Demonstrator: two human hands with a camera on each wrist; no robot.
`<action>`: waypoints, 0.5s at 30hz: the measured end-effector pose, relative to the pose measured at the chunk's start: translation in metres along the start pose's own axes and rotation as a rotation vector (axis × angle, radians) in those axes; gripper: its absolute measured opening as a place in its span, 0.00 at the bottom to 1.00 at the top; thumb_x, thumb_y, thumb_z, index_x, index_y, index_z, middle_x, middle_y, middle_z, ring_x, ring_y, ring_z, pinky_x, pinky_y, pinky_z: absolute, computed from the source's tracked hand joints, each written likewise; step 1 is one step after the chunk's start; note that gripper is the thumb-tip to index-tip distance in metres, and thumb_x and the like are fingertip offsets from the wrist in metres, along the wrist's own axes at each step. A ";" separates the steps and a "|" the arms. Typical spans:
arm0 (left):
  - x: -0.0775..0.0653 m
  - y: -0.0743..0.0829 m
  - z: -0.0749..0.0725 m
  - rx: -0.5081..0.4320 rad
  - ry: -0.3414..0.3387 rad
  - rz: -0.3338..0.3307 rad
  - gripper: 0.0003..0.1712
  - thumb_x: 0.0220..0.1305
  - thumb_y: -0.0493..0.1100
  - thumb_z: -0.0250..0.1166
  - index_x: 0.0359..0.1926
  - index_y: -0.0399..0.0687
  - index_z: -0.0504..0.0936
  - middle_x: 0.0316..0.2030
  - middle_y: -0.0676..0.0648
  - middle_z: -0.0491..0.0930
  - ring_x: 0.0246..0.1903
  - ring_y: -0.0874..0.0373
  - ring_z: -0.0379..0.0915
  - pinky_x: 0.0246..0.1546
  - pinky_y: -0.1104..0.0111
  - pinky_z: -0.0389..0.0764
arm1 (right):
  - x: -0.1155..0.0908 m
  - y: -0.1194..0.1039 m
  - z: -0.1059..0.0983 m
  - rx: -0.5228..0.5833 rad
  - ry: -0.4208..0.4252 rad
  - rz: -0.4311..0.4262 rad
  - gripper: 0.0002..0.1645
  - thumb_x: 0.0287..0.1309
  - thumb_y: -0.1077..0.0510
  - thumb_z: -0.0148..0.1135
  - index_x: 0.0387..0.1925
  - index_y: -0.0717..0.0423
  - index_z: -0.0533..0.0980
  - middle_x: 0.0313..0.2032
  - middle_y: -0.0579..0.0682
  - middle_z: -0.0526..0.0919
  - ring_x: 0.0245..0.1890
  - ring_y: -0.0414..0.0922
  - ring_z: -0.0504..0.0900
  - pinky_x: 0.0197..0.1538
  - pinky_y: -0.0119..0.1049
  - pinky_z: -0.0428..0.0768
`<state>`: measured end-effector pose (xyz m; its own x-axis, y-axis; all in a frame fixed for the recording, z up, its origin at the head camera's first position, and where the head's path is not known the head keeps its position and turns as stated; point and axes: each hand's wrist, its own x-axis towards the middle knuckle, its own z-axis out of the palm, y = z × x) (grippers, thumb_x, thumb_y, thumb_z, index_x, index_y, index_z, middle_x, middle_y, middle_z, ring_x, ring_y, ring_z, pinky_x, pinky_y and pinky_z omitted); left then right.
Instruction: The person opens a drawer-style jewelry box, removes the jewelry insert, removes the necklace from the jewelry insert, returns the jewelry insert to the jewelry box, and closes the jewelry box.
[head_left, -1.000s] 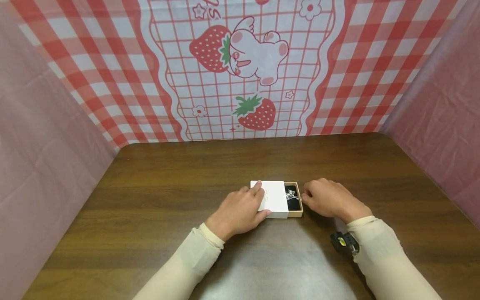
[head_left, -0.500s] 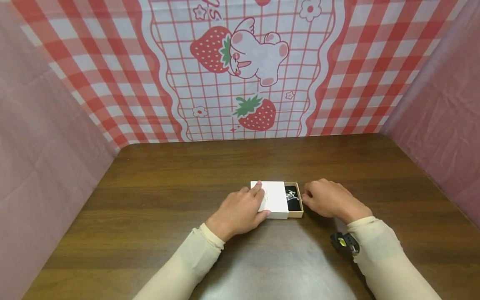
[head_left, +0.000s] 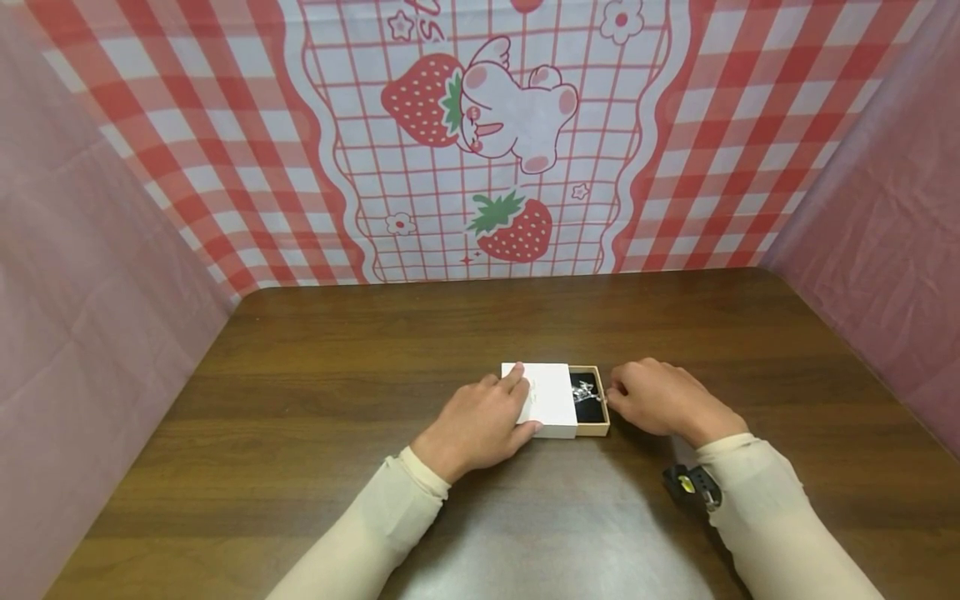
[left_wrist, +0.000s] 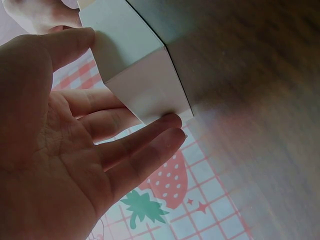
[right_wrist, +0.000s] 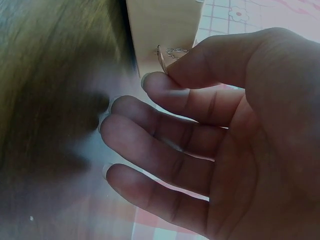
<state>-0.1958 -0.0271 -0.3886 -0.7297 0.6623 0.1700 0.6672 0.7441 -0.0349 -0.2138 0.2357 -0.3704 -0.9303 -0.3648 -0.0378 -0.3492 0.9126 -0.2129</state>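
A white box sleeve (head_left: pixel 551 400) lies on the table, its drawer (head_left: pixel 593 430) partly slid out to the right. Inside the drawer, a silvery piece of jewelry (head_left: pixel 583 392) rests on a black pad (head_left: pixel 588 410). My left hand (head_left: pixel 480 421) holds the sleeve from the left, thumb along the near side and fingers over the top and far side. At the drawer's front, my right hand (head_left: pixel 663 398) pinches a thin pull tab (right_wrist: pixel 161 59) between thumb and index finger. Its other fingers are loosely bent. A bit of chain (right_wrist: pixel 176 52) shows beside the tab in the right wrist view.
The wooden table (head_left: pixel 360 350) extends all around the box. A red-and-white checked cloth (head_left: pixel 480 217) with strawberries hangs behind it, and pink cloths (head_left: pixel 862 233) flank both sides. A dark wrist strap (head_left: pixel 703 486) with a small device is on the right wrist.
My right hand has shifted slightly to the right, and the drawer sticks out a little farther from the sleeve. The left hand and the sleeve stay nearly in place.
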 end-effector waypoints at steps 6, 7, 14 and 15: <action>0.000 0.000 0.000 0.004 0.004 0.001 0.30 0.70 0.60 0.59 0.58 0.41 0.78 0.65 0.39 0.73 0.49 0.46 0.79 0.40 0.57 0.82 | 0.000 0.000 0.000 -0.001 -0.005 0.004 0.14 0.62 0.54 0.58 0.20 0.46 0.73 0.19 0.43 0.71 0.22 0.42 0.70 0.29 0.42 0.69; 0.000 0.000 0.000 0.005 0.003 0.000 0.30 0.70 0.61 0.59 0.58 0.41 0.78 0.65 0.39 0.73 0.49 0.46 0.79 0.40 0.57 0.82 | 0.000 0.000 0.000 0.001 -0.007 0.006 0.14 0.63 0.54 0.58 0.20 0.46 0.73 0.19 0.44 0.71 0.22 0.42 0.70 0.29 0.42 0.69; 0.000 0.000 0.001 0.007 0.000 0.001 0.30 0.70 0.61 0.59 0.58 0.41 0.78 0.65 0.39 0.73 0.49 0.46 0.79 0.40 0.58 0.82 | 0.000 0.000 -0.001 0.004 -0.014 0.016 0.14 0.63 0.54 0.58 0.20 0.46 0.73 0.19 0.44 0.72 0.22 0.43 0.71 0.29 0.43 0.69; 0.000 0.000 0.001 0.006 0.000 0.000 0.30 0.70 0.61 0.59 0.58 0.41 0.78 0.65 0.39 0.73 0.49 0.46 0.79 0.40 0.58 0.82 | 0.000 0.000 -0.001 0.003 -0.015 0.016 0.14 0.63 0.54 0.58 0.20 0.46 0.73 0.19 0.44 0.72 0.22 0.43 0.71 0.30 0.43 0.70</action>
<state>-0.1962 -0.0268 -0.3891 -0.7296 0.6625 0.1697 0.6665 0.7444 -0.0409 -0.2142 0.2359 -0.3693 -0.9341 -0.3527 -0.0558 -0.3337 0.9179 -0.2149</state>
